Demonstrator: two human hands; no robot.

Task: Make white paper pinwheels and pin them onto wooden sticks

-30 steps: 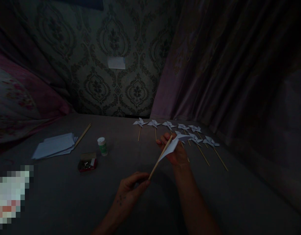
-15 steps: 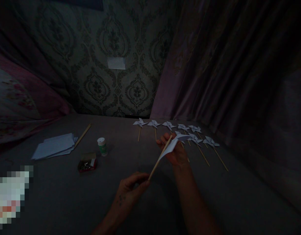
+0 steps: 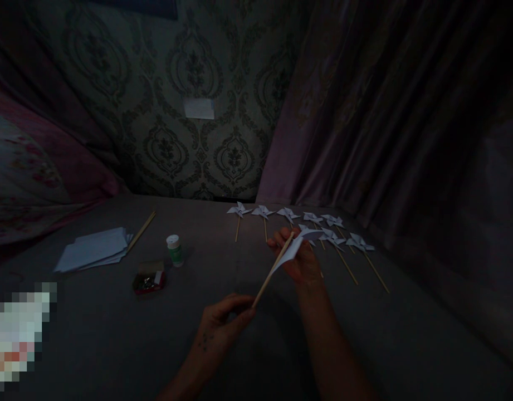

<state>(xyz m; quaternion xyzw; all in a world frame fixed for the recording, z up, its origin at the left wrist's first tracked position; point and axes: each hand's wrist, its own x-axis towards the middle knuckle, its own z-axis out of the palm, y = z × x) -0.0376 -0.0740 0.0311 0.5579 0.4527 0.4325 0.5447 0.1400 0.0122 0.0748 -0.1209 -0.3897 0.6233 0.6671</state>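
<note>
My left hand (image 3: 225, 323) pinches the lower end of a thin wooden stick (image 3: 267, 284), which slants up to the right. Around the stick's upper end, my right hand (image 3: 300, 262) is closed on a white paper pinwheel (image 3: 292, 250), seen side-on with its blades curling out. Parts of the right fingers are hidden behind the paper. Beyond that hand lie several finished-looking paper pinwheels on sticks, among them one pinwheel (image 3: 360, 242) at the right and another pinwheel (image 3: 238, 210) at the back.
On the grey-covered surface (image 3: 114, 345), a stack of white paper (image 3: 93, 249) lies at the left beside loose sticks (image 3: 142, 229). A small white-and-green bottle (image 3: 175, 250) stands near an open box of small metal pieces (image 3: 149, 280). Curtains (image 3: 365, 111) hang at the right.
</note>
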